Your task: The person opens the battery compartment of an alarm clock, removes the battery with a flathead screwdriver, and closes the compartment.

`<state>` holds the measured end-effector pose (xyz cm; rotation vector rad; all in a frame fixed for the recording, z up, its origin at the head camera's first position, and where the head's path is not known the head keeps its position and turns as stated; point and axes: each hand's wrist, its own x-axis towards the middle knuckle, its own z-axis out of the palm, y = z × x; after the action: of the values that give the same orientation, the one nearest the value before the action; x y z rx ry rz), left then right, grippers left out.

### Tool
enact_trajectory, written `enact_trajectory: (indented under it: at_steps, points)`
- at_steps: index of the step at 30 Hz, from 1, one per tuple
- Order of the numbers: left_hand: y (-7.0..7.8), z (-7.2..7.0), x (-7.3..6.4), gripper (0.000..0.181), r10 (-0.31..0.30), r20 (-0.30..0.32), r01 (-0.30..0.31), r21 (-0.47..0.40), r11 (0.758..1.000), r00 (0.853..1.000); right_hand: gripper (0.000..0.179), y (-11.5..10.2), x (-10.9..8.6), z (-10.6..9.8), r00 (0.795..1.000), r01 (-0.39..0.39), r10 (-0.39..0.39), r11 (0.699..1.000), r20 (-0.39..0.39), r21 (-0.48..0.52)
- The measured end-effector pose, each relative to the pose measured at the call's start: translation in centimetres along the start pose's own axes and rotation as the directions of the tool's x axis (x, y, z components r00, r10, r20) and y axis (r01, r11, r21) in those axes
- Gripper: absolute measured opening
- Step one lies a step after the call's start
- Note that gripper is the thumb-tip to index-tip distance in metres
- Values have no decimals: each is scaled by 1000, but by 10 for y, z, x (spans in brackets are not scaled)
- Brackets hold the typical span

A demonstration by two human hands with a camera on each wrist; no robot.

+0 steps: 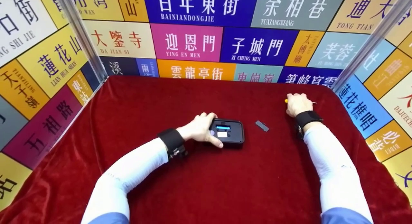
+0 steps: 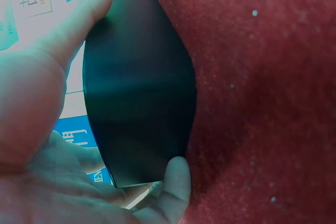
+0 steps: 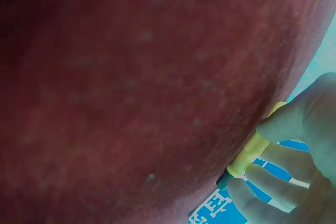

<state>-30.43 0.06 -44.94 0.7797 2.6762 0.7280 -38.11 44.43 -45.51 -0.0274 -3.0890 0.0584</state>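
My left hand [image 1: 203, 129] grips the left end of a black device [image 1: 237, 130], thumb on the near side and fingers on the far side. The device lies back up on the red cloth, its battery compartment uncovered and a blue battery [image 1: 222, 127] inside. In the left wrist view the device's smooth black side [image 2: 139, 87] shows between thumb and fingers. Far to the right, my right hand [image 1: 298, 105] holds a yellow-handled screwdriver [image 3: 249, 153] low at the cloth. Its thin shaft pokes out on the right in the head view; the hand hides most of the handle.
A small dark grey battery cover [image 1: 262, 126] lies on the cloth between the two hands. Red velvet cloth [image 1: 244, 185] covers the table. Panels printed with signs [image 1: 186, 42] stand behind and at both sides, with clear upright posts [image 1: 363, 45] at the back corners.
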Motion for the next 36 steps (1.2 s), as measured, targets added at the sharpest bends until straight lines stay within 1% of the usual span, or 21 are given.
enact_trajectory:
  at_steps: [4,11,18,22,25,27,30,32,36]
  points:
    - [0,0,-1,109,4,-5,-4,-10,1000,1000,37,3,0,0,1000,8,-9,1000,-20,-18]
    - [0,0,-1,108,15,-6,-15,-10,1000,1000,28,9,-2,-2,999,28,-28,999,-24,-32]
    - [0,0,-1,108,16,-13,-16,-13,1000,1000,15,14,-4,-6,993,65,-69,997,-92,-39]
    - [0,0,-2,110,17,-11,-17,-22,1000,1000,11,20,-6,-7,989,86,-91,995,-121,-40]
    - [0,0,-2,110,18,-15,-18,-25,1000,1000,10,23,-8,-9,980,101,-107,994,-166,-48]
    - [0,0,-2,108,16,-19,-16,-21,1000,1000,10,23,-10,-10,969,112,-120,992,-215,-50]
    - [0,0,-2,107,15,-20,-16,-18,1000,1000,10,21,-11,-12,944,141,-152,988,-294,-57]
    - [0,0,-2,107,16,-17,-17,-18,1000,1000,12,20,-13,-12,923,159,-167,986,-347,-51]
    - [0,1,-1,109,17,-13,-18,-26,1000,1000,16,15,-12,-10,876,182,-167,983,-452,-12]
